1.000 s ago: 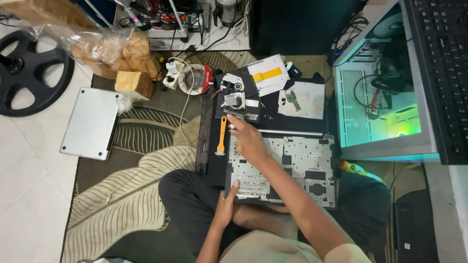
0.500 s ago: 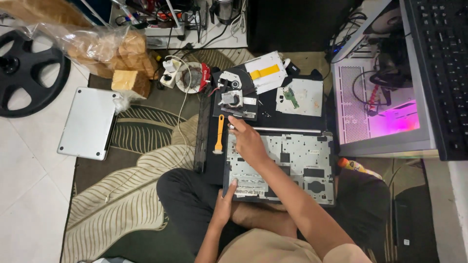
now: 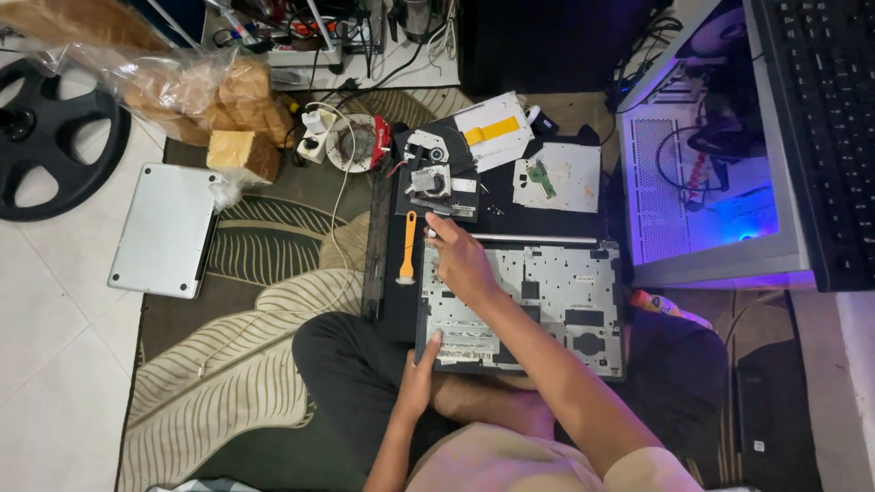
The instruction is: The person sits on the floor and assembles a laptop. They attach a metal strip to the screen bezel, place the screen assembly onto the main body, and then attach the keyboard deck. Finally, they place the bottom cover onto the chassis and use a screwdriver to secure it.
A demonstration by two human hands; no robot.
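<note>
One laptop chassis [image 3: 538, 301] (opened), two hands [image 3: 460, 260] [image 3: 421, 369] touching it.

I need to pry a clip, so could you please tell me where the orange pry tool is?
In the head view, the orange pry tool lies on the black mat, just left of the laptop chassis and beside the right hand.

I count my two hands, left hand [image 3: 421, 375] and right hand [image 3: 460, 260], on one opened laptop chassis [image 3: 547, 305], beside one orange pry tool [image 3: 406, 248], one silver laptop lid [image 3: 164, 230], one small green circuit board [image 3: 544, 179] and one black steering wheel [image 3: 50, 137].
</note>
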